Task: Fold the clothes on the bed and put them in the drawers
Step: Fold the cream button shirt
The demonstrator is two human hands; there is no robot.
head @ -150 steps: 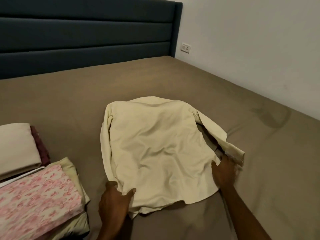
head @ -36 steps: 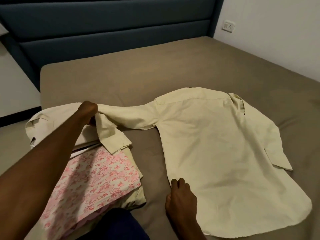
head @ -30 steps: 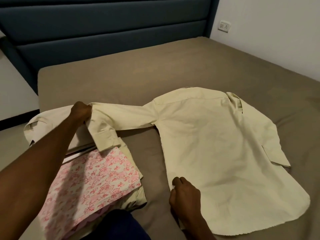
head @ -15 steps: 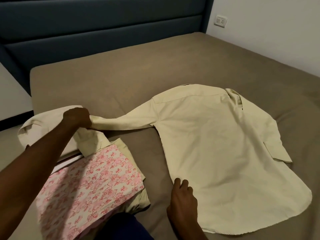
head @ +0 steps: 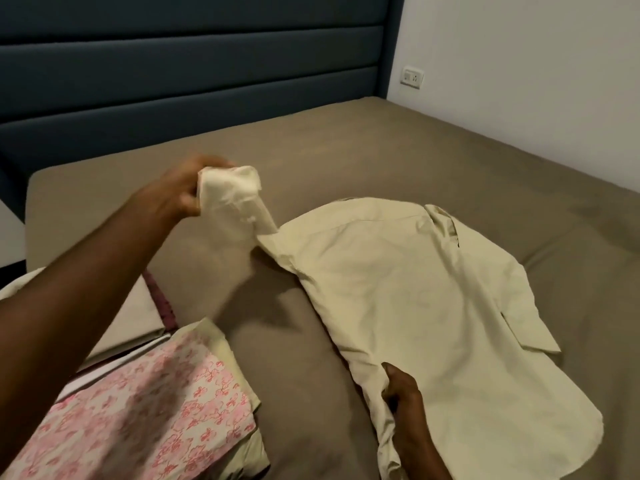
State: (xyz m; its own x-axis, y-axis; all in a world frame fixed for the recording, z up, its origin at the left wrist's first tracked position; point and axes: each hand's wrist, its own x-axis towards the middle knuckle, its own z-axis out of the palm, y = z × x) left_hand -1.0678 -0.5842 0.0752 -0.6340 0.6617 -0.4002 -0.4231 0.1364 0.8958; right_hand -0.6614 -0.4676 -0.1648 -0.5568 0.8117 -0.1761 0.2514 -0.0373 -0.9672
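Note:
A cream long-sleeved shirt lies back-up on the brown bed. My left hand grips the end of the shirt's left sleeve and holds it raised above the bed, the sleeve slanting down to the shoulder. My right hand pinches the shirt's left side edge near the hem, where the cloth bunches. The shirt's right sleeve lies folded over the body at the right.
A stack of folded clothes sits at the lower left: a pink floral piece on top of a pale green one, and a beige folded piece behind. A dark blue headboard stands at the back and a white wall at the right.
My left hand has lifted the sleeve end off the folded stack and swung it up and to the right. My right hand has closed on the shirt's side edge.

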